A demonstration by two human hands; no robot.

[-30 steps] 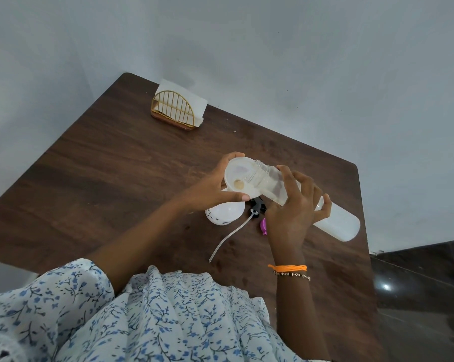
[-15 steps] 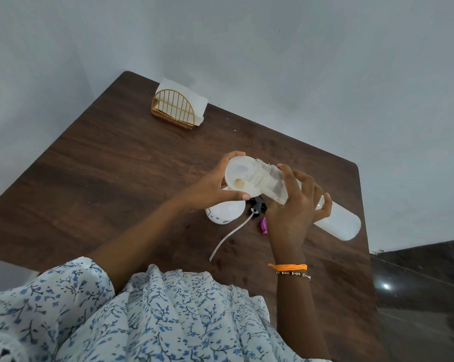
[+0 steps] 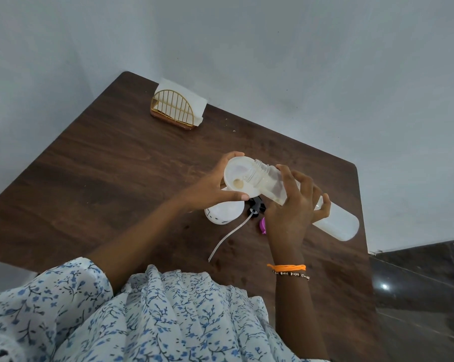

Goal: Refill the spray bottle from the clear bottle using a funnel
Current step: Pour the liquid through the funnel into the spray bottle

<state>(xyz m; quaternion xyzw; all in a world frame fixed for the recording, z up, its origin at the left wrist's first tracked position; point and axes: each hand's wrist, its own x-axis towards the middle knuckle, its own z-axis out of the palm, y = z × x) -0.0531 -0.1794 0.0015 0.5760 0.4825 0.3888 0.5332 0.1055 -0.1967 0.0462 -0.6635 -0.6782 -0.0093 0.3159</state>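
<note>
Mid-pour: right hand [image 3: 292,212] fingers wrapped round the tipped clear bottle [image 3: 335,223], left hand [image 3: 210,188] fingers pinching the funnel [image 3: 240,182] atop the spray bottle [image 3: 222,214], near the desk's right edge. Tilt slowly, keep that funnel steady.

Plastic, wood, wire, paper, cloth.
Counter [image 3: 116,165] dark matt woodgrain; clear bottle [image 3: 335,226] and funnel [image 3: 236,171] translucent plastic; napkin holder [image 3: 172,111] gold wire.
</note>
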